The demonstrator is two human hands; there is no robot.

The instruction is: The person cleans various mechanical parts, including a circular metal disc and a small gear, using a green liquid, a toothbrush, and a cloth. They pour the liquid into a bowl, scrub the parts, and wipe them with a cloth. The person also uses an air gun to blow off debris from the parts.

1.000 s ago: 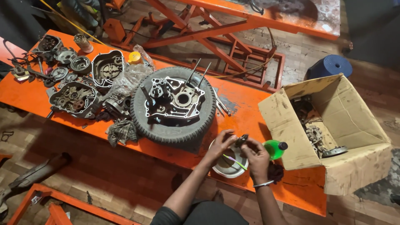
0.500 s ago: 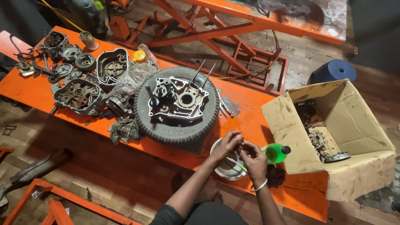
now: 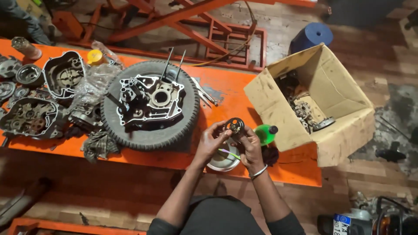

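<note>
A small dark toothed gear (image 3: 235, 125) is held up between both hands above a white bowl (image 3: 223, 160) at the near edge of the orange table (image 3: 226, 100). My left hand (image 3: 212, 140) grips the gear from the left with fingers and thumb. From the right, my right hand (image 3: 249, 146), with a metal bangle on its wrist, pinches the gear's lower side. A thin green stick lies across the bowl.
A tyre (image 3: 150, 130) carries an engine crankcase (image 3: 150, 100) with two upright studs. Engine covers and parts (image 3: 30, 115) lie at the left with a rag (image 3: 98, 146). A green bottle (image 3: 266, 132) lies beside an open cardboard box (image 3: 344, 130) of parts.
The view has shifted so everything sits further left. My hands have raised the gear and turned it so its toothed face shows; both hands remain on it above the bowl.
</note>
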